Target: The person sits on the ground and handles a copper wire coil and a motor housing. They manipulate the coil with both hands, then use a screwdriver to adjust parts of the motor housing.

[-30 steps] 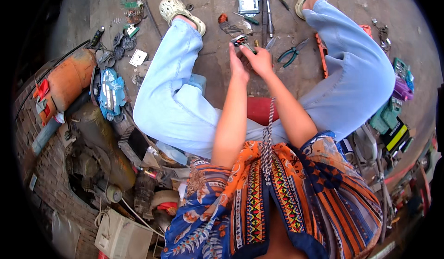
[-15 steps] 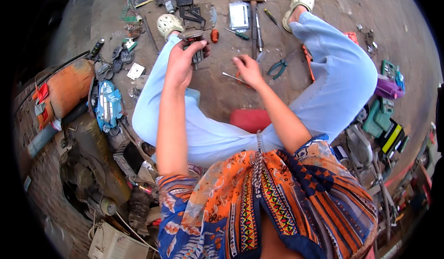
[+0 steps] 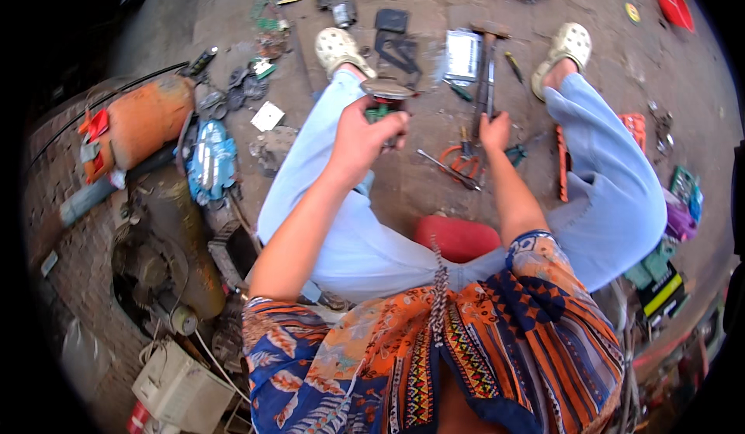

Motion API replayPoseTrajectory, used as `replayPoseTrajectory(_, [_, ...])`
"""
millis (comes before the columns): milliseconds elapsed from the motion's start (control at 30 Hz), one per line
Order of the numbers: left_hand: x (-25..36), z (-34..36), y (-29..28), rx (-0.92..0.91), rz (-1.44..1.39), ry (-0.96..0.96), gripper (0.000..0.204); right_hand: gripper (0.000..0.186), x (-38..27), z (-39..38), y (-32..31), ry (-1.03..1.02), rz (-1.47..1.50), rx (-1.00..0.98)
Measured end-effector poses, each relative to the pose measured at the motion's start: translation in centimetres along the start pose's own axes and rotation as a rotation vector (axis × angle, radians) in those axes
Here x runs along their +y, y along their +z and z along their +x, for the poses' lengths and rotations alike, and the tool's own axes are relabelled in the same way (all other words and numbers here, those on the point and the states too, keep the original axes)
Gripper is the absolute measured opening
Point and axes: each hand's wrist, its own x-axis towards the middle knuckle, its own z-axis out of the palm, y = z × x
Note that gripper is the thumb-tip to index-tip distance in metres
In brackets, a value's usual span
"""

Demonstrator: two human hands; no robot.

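Observation:
In my left hand (image 3: 363,139) is a motor-like part (image 3: 386,91) with a wide round metal disc on top and a dark and green body. The fingers wrap round its body above my left shin. My right hand (image 3: 496,133) is closed at the lower end of a slim silver tool (image 3: 490,81), right beside the handle of a hammer (image 3: 484,69). Whether it grips the silver tool or the hammer handle I cannot tell. Left of this hand lie orange-handled pliers or cutters (image 3: 458,157) and a screwdriver (image 3: 438,164). Teal-handled pliers (image 3: 515,155) are partly hidden behind the wrist.
A white rectangular plate (image 3: 462,55) and a yellow-black screwdriver (image 3: 514,67) flank the hammer. Black plastic parts (image 3: 393,21) lie beyond my left foot. A red cushion-like object (image 3: 458,238) is between my legs. An orange cylinder (image 3: 150,130) and machine parts crowd the left.
My right hand has moved forward from above the orange-handled tool to the hammer and silver tool. My left hand keeps the motor-like part. The whole view has shifted.

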Motion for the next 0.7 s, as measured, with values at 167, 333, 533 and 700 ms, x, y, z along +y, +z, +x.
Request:
replayPoseTrajectory(167, [4.2,-3.1,1.1,-0.099,0.026,0.241,0.025,0.049,1.0,0.1,-0.2,-0.108,0.040,0.060])
replayPoseTrajectory(333, [5.6,-4.6,2.5,-0.136,0.163,0.429,0.030,0.048,3.5,1.4,0.2,-0.092,0.085,-0.012])
replayPoseTrajectory(533, [5.2,-4.9,2.9,-0.026,0.296,0.495,0.033,0.045,1.4,1.7,-0.2,-0.053,-0.115,-0.026])
replayPoseTrajectory(700, [4.9,-4.1,2.2,0.125,0.647,0.924,0.040,0.050,0.3,1.4,0.1,-0.002,0.016,-0.063])
